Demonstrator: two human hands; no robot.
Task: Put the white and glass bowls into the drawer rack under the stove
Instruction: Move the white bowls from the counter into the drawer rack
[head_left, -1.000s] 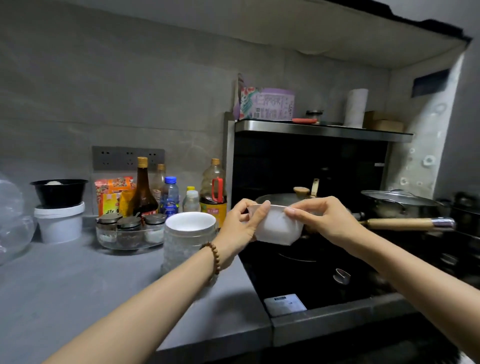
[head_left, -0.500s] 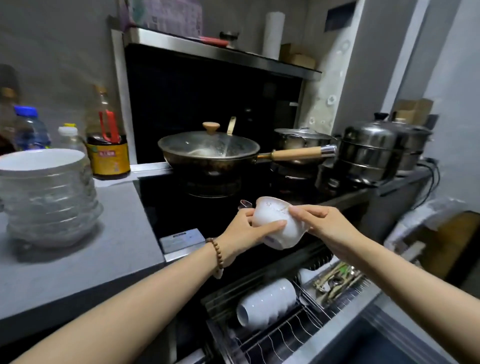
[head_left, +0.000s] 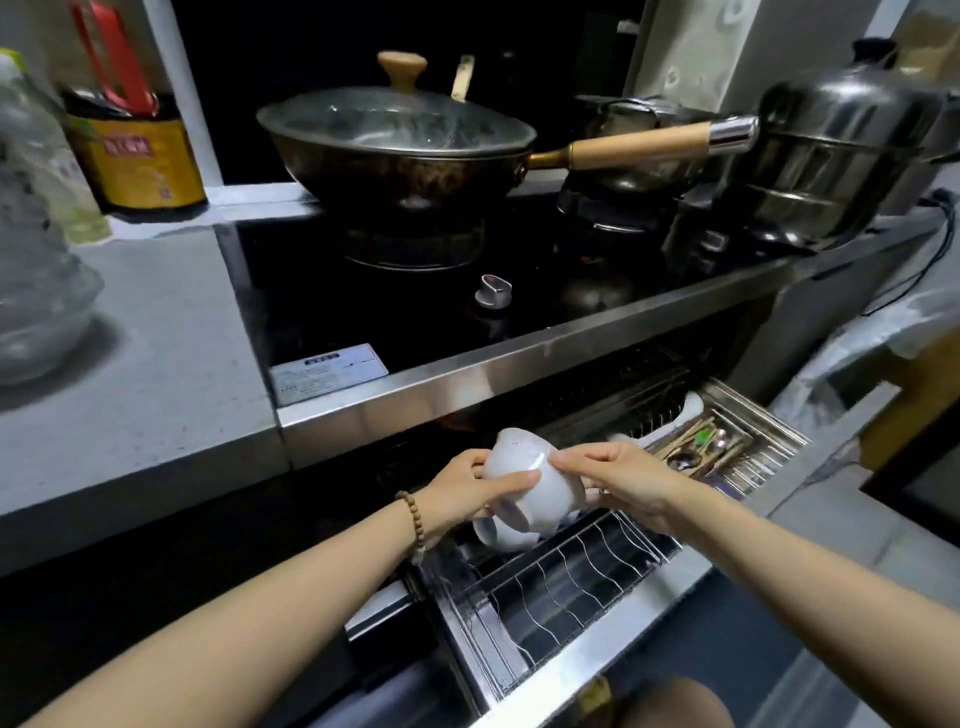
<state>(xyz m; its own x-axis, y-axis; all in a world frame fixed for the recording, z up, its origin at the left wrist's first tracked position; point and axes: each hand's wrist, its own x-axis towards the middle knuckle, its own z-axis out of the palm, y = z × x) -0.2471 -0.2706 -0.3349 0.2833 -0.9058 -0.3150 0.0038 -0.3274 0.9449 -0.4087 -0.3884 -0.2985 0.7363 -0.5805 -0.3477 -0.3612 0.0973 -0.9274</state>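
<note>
Gripping a white bowl (head_left: 553, 493) from both sides, the left hand (head_left: 462, 491) has its thumb laid across the bowl's wall and its fingers curled round the far side, while the right hand (head_left: 626, 475) pinches the opposite edge with thumb and fingertips. The bowl is tipped on its side, foot ring toward eleven o'clock, and is held just above a row of white bowls (head_left: 501, 538) that stand on edge in the drawer rack (head_left: 571, 574). Whether it touches them I cannot tell. The rack is pulled out beneath the stove (head_left: 395, 312), its wire dividers bare toward five o'clock of the bowls. At two o'clock of the hands a cutlery tray (head_left: 701, 452) holds spoons and chopsticks. A bead bracelet (head_left: 413, 525) circles the left wrist.

On the stove, at twelve o'clock of the hands, sits a wok (head_left: 400, 156) under a glass lid, its wooden handle pointing to three o'clock toward a steel steamer pot (head_left: 841, 156). At nine o'clock, on the grey surface (head_left: 156, 374), stands a blurred stack of glass bowls (head_left: 36, 291), with an oil bottle (head_left: 135, 156) behind it.
</note>
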